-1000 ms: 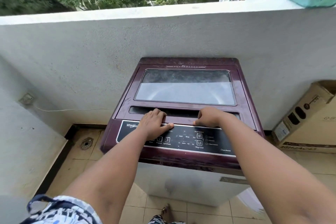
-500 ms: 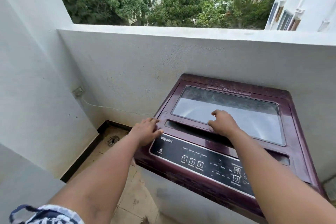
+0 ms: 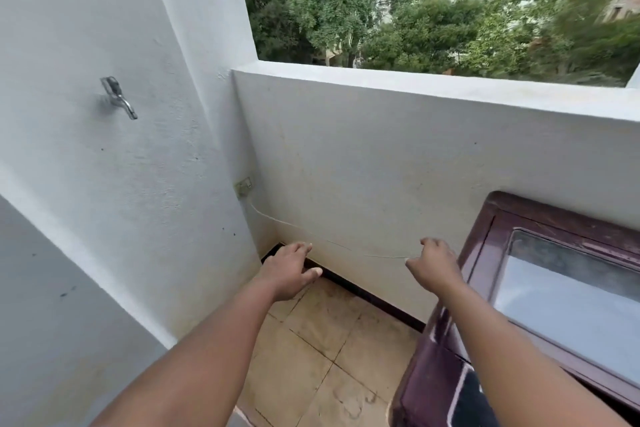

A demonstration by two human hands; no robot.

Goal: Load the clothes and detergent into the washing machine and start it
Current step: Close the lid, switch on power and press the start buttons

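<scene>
The maroon top-load washing machine [image 3: 485, 218] fills the lower right, its glass lid [image 3: 571, 291] down. My left hand [image 3: 289, 272] hovers in the air left of the machine over the floor, fingers straight, holding nothing. My right hand [image 3: 434, 265] hangs near the machine's left rear corner with loosely curled fingers and nothing in it. No clothes or detergent are in view.
A metal tap [image 3: 117, 97] sticks out of the left wall. A wall socket [image 3: 244, 185] sits in the corner, with a thin white cable [image 3: 294, 224] running right along the parapet wall [image 3: 381, 149]. Tiled floor [image 3: 329, 357] lies between wall and machine.
The view has swung left, so the machine slid to the right. Both hands have lifted off the machine's top and now hang in the air to its left.
</scene>
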